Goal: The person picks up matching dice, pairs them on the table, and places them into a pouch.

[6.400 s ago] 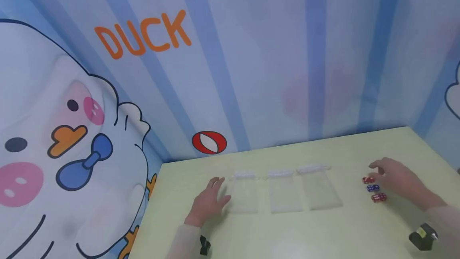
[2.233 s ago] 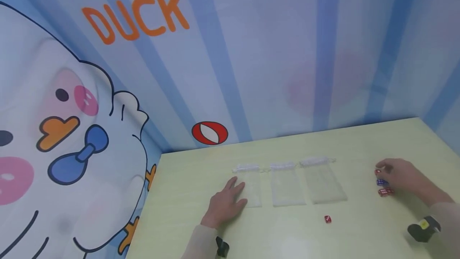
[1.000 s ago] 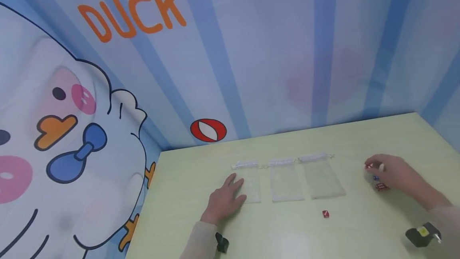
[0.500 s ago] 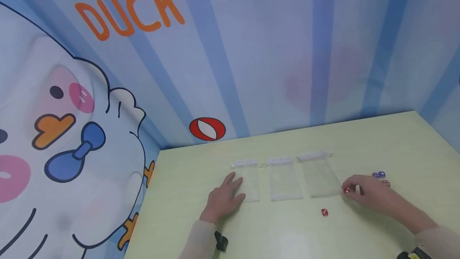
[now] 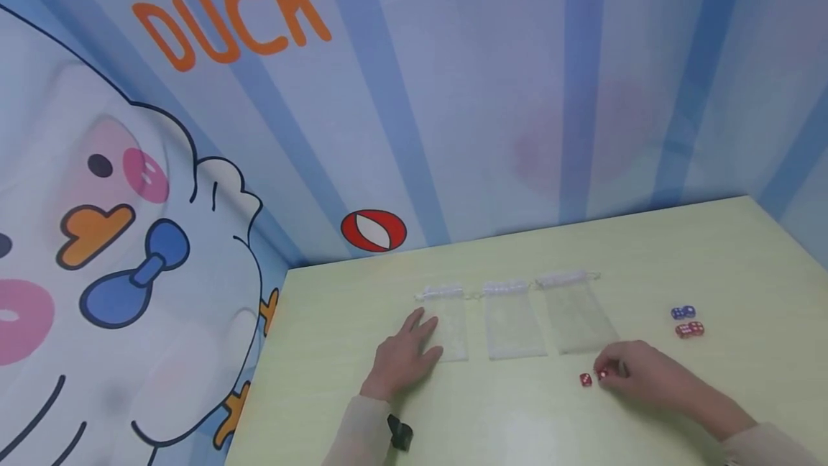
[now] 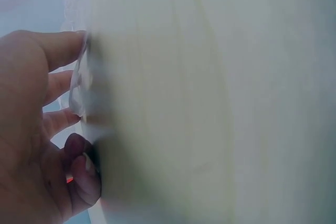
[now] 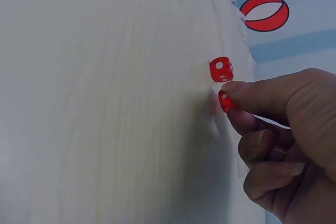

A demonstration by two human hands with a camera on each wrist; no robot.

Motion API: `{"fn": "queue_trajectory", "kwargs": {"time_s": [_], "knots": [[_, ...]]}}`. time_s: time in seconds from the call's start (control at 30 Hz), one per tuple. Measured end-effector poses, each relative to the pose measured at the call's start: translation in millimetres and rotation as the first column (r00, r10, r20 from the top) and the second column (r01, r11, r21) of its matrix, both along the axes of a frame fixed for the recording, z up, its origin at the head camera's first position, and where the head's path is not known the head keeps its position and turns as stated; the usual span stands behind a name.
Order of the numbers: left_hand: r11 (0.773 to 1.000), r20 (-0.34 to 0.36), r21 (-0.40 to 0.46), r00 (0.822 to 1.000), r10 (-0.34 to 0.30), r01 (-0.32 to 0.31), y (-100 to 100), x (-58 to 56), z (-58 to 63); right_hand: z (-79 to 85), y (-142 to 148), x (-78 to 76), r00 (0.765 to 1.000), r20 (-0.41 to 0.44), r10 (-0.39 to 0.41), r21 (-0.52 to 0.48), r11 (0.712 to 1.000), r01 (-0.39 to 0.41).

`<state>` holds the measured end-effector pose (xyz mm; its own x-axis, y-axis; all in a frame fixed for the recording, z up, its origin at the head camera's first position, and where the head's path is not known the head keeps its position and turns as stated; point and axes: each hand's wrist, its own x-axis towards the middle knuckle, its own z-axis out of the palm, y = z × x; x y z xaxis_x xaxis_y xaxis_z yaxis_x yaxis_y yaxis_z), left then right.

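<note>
Between thumb and fingertips, my right hand (image 5: 647, 376) pinches a red die (image 7: 224, 100) low over the table. Just left of it lies another red die (image 5: 585, 380), closely beside the held one in the right wrist view. My left hand (image 5: 402, 357) rests with spread fingers on the leftmost of three white mesh drawstring bags (image 5: 456, 333). The middle bag (image 5: 515, 326) and the right bag (image 5: 578, 318) lie flat in a row, drawstring ends toward the wall. In the left wrist view, the left fingers touch the bag's edge.
Farther right on the table sit blue dice (image 5: 683, 312) and, just in front, red dice (image 5: 689, 330). The pale wooden table (image 5: 491, 423) meets a blue striped backdrop (image 5: 479, 92) printed with a cartoon duck.
One red die has come to lie in front of the bags. My right hand has carried a second one from the dice at right leftward beside it. The left hand stays on its bag.
</note>
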<state>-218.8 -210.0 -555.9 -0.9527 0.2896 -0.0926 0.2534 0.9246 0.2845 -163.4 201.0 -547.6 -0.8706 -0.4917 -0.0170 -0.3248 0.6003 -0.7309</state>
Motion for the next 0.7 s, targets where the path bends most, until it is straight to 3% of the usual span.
{"fn": "queue_trajectory", "kwargs": {"time_s": [0.33, 0.7], "knots": [[1.000, 0.010, 0.009, 1.000, 0.007, -0.007, 0.9, 1.9, -0.3, -5.1, -8.6, 4.7, 0.999, -0.030, 0.011, -0.058, 0.998, -0.012], [1.000, 0.020, 0.029, 1.000, 0.010, -0.011, -0.2, 0.0, 1.6, -6.8, -12.5, 5.7, 0.999, 0.046, -0.021, -0.045, 0.999, 0.023]]}}
